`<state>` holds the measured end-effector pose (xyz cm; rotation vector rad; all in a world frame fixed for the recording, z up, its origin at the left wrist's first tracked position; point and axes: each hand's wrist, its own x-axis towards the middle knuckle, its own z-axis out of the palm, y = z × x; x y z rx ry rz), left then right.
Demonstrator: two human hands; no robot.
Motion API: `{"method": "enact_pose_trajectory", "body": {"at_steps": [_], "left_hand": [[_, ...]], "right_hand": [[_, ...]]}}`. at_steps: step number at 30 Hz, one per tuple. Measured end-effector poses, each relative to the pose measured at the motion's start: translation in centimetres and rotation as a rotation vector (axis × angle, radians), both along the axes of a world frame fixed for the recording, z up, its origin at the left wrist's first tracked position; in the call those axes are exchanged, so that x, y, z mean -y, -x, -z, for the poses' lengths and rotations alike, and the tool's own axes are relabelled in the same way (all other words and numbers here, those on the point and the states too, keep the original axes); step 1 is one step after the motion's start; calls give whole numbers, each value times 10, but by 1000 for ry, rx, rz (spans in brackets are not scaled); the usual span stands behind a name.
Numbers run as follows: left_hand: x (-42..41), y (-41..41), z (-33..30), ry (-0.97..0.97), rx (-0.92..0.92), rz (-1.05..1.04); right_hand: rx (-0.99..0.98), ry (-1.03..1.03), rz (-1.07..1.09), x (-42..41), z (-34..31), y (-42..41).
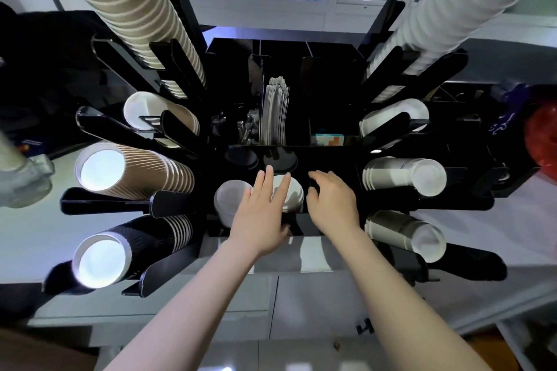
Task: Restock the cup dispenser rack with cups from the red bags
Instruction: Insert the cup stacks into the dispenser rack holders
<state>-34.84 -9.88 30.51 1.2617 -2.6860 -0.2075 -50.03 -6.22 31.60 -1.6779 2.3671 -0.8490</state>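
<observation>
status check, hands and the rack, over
Left hand open, fingers flat on white lid stack in black cup dispenser rack. Right hand loosely curled beside it, holding nothing. Red bag at far right, untouched.

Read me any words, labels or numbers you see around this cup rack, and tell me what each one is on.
None can be read.
Small teal and orange box in the rack's middle compartment: print too blurred.
Dark purple bag at right: pale markings, illegible.
Cups and lids: no print visible.

L hand (261,221) flat on white lids (291,193), R hand (333,201) curled beside (black rack (331,156))
</observation>
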Motion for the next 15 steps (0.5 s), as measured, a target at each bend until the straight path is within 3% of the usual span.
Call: {"method": "enact_pose_trajectory", "body": {"at_steps": [3, 15], "left_hand": [[-3, -2, -27, 55, -120, -21], [6, -50, -165, 315, -533, -179]], "right_hand": [[154, 72, -117, 2, -27, -13], [437, 465, -446, 29, -166, -76]]}}
